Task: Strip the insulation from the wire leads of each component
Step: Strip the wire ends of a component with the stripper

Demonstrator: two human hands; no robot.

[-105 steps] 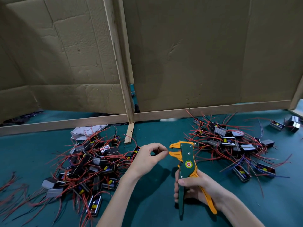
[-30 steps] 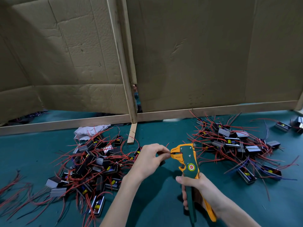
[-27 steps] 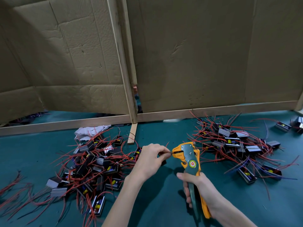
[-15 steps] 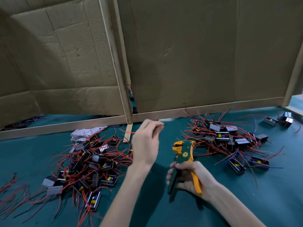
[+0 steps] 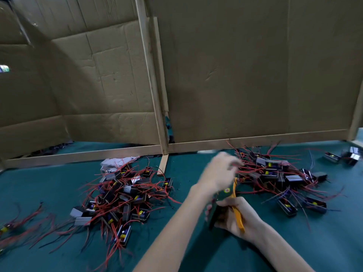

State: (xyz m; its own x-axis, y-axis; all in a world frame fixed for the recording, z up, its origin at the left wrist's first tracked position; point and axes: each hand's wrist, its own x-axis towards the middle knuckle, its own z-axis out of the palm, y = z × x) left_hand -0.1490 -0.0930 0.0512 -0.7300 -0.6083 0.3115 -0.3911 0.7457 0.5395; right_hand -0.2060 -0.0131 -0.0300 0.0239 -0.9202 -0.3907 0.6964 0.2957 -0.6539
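Observation:
Two heaps of small black components with red wire leads lie on the green table: a left pile (image 5: 125, 195) and a right pile (image 5: 275, 173). My left hand (image 5: 218, 173) is blurred by motion and hovers at the near-left edge of the right pile, fingers pointing into its wires. Whether it holds anything is lost in the blur. My right hand (image 5: 249, 216) rests low on the table, closed around the orange and green wire stripper (image 5: 227, 191). The stripper's head is partly hidden behind my left wrist.
Cardboard walls on a wooden frame (image 5: 153, 95) close off the back of the table. A crumpled white paper (image 5: 115, 162) lies behind the left pile. Loose red wires (image 5: 23, 222) spread at the far left. Two separate components (image 5: 345, 157) sit at the far right.
My left hand left the stripper's jaws, rose, then swung right to the right pile. My right hand lowered the stripper toward the table. The camera tilted upward.

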